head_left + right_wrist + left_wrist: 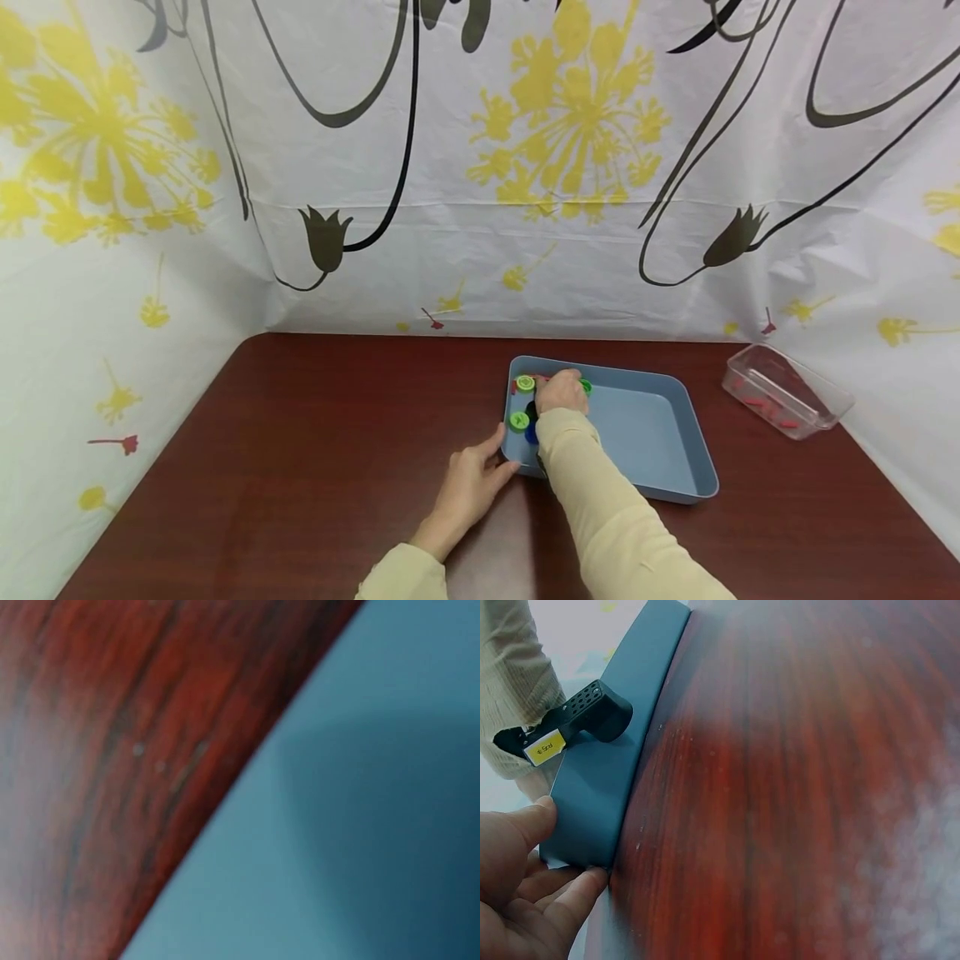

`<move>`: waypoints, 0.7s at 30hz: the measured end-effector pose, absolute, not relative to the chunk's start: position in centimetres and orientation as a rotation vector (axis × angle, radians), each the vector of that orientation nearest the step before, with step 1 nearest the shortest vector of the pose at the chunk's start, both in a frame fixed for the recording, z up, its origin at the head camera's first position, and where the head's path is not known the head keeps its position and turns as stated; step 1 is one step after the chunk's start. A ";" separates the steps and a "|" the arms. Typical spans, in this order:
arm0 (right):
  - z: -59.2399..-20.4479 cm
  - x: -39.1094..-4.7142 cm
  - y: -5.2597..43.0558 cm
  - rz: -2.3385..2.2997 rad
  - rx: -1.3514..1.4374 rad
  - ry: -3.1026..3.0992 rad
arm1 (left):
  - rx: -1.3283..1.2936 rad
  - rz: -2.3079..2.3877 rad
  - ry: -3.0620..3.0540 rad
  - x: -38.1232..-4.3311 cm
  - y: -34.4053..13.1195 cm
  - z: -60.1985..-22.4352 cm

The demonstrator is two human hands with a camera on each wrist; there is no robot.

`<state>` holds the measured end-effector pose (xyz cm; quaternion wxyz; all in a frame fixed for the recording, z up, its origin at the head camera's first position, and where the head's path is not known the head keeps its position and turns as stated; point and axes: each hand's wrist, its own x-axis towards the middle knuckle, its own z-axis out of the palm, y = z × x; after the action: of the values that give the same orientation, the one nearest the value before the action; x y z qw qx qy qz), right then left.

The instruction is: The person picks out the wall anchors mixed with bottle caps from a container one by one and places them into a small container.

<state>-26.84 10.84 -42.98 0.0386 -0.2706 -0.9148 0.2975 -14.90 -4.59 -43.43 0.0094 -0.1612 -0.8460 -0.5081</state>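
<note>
The left hand (471,482) grips the blue rectangular tray's (647,423) near-left corner; the right hand (562,392), grasp unclear, lies between far-edge green discs (525,383).

The tray (648,421) looks plastic, the table (300,450) glossy wood.

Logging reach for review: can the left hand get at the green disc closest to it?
Probably yes: the left hand touches the tray, and only the tray's rim lies before the green disc.
</note>
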 end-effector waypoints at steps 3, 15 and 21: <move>-42.8 -26.8 10.8 0.919 -0.822 -2.817 | -0.501 -1.581 -2.645 -14.9 -4.6 -43.4; -42.8 -26.6 10.8 0.949 -0.830 -2.819 | -0.490 -1.595 -2.635 -14.7 -4.7 -43.3; -42.7 -26.7 10.6 0.935 -0.859 -2.819 | -0.487 -1.606 -2.630 -14.7 -4.7 -43.3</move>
<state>-26.73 10.58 -42.69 0.0248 -0.2776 -0.9115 0.3024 -14.74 -4.71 -43.29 0.0110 -0.1561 -0.8429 -0.5149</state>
